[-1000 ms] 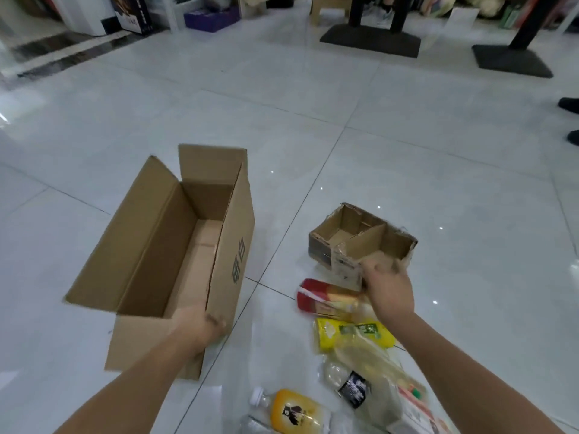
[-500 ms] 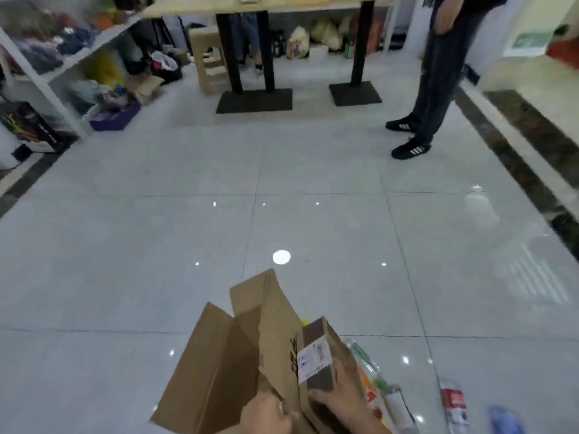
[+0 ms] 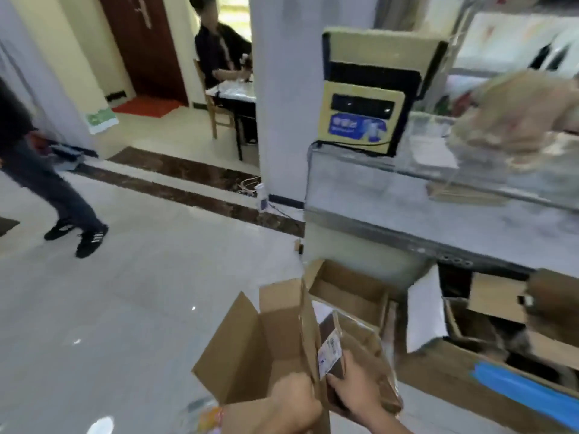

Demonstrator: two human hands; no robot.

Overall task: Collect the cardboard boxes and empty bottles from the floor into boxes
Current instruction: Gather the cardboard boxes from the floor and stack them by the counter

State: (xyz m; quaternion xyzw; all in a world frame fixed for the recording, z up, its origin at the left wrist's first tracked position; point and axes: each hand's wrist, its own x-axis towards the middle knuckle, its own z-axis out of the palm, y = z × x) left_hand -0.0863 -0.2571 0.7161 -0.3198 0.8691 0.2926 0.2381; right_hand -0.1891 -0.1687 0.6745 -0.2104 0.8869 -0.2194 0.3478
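large box [image 3: 250, 349]: matt brown cardboard | small box [image 3: 360, 364]: cardboard, glossy paper label | floor [image 3: 125, 308]: glossy tile

— What is the floor [image 3: 125, 308] like?
— Pale glossy tiles, with a dark strip [image 3: 188, 189] crossing its far side.
— And on it?
— Open cardboard boxes [image 3: 347, 296] along its right edge, one with blue tape [image 3: 520, 389]. A blurred bottle [image 3: 206, 415] lies at the near edge.

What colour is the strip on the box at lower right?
The strip is bright blue, seen best in head view.

The label [image 3: 329, 353] on the small box [image 3: 365, 350] is too blurred to read.
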